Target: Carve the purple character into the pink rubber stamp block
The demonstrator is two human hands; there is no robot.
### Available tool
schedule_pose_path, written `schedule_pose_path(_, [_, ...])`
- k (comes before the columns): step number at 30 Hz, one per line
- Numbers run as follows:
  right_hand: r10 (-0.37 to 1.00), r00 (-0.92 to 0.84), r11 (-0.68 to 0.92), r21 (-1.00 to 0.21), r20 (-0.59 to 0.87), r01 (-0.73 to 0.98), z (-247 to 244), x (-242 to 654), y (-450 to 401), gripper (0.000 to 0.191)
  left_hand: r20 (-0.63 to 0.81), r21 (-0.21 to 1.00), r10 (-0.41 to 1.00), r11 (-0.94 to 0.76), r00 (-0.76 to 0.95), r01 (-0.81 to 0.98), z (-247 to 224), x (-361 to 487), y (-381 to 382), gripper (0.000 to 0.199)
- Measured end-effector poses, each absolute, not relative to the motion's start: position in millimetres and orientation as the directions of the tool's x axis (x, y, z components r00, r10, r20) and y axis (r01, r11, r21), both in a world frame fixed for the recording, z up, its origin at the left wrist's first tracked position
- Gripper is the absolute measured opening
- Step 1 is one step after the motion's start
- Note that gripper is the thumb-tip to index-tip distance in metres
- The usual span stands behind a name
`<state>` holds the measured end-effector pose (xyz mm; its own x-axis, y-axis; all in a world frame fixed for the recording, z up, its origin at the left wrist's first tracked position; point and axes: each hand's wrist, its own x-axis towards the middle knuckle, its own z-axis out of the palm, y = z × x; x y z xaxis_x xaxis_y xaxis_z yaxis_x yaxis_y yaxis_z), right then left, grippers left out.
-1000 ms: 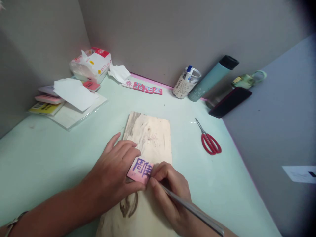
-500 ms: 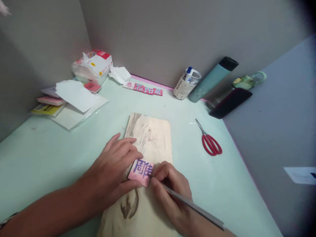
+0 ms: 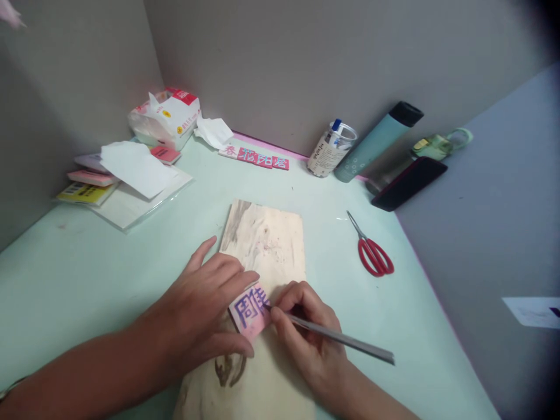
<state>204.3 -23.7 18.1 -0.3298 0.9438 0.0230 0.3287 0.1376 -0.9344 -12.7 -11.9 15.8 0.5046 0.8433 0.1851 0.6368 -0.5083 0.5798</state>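
A small pink square block bears a purple character and lies tilted on a pale wooden board. My left hand grips it, thumb at the lower edge and fingers along the upper edge. In my right hand, closed in a pen grip, is a slim silver craft knife. Its dark tip meets the right part of the character; the blade is too small to make out clearly. My right hand rests on the board beside the block.
Red-handled scissors lie to the right. Behind stand a pen can, a teal bottle and a dark phone. Several character tiles line up at the back. Papers and a tissue pack sit left.
The block has turned anticlockwise under my left hand, whose thumb and fingers have shifted along its edges. The knife's rear end has swung up, with its tip now higher on the character.
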Motion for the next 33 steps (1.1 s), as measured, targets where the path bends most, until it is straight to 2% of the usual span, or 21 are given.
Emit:
schedule_pose_path(5, [0.943, -0.333, 0.133, -0.944, 0.026, 0.302, 17, 205, -24, 0.022, 0.168, 0.612, 0.803, -0.540, 0.572, 0.578, 19, -15, -9, 0.045])
schedule_pose_path(13, [0.941, -0.336, 0.154, -0.926, 0.032, 0.343, 22, 201, -25, 0.023, 0.176, 0.616, 0.851, -0.487, 0.495, 0.619, 19, -3, -13, 0.040])
schedule_pose_path(22, [0.894, -0.424, 0.317, -0.870, 0.142, 0.377, 21, 204, -25, 0.017, 0.215, 0.638, 0.859, -0.484, 0.465, 0.599, 18, -2, -15, 0.031])
schedule_pose_path(33, [0.837, -0.517, 0.437, -0.789, 0.180, 0.432, 32, 206, -19, 0.019, 0.226, 0.622, 0.863, -0.485, 0.452, 0.615, 17, -3, -15, 0.036])
